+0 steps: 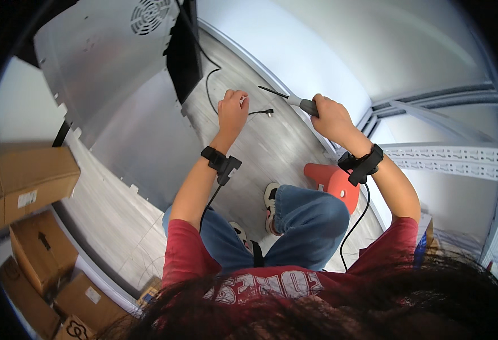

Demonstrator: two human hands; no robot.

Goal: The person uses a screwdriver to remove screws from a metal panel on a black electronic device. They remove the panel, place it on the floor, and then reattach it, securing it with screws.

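Note:
My right hand [335,120] is wrapped around the grey handle of a screwdriver [300,103], whose dark shaft points up and to the left, toward my other hand. Opposite it, my left hand [233,113] is closed with curled fingers. A small pale spot shows at the fingertips, too small to name. Left of that hand stands a large grey metal panel [113,85] with a round slotted vent [149,16] near its top; the hand is apart from it. A black cable [208,85] hangs behind the left hand, with its plug [269,113] lying to the right.
An orange-red stool [339,186] stands beside my right knee. Cardboard boxes [42,243] are stacked at the lower left. At the right is a white perforated metal rack [447,156], with a white wall panel [300,51] beyond. Pale wood-look flooring [118,218] lies below.

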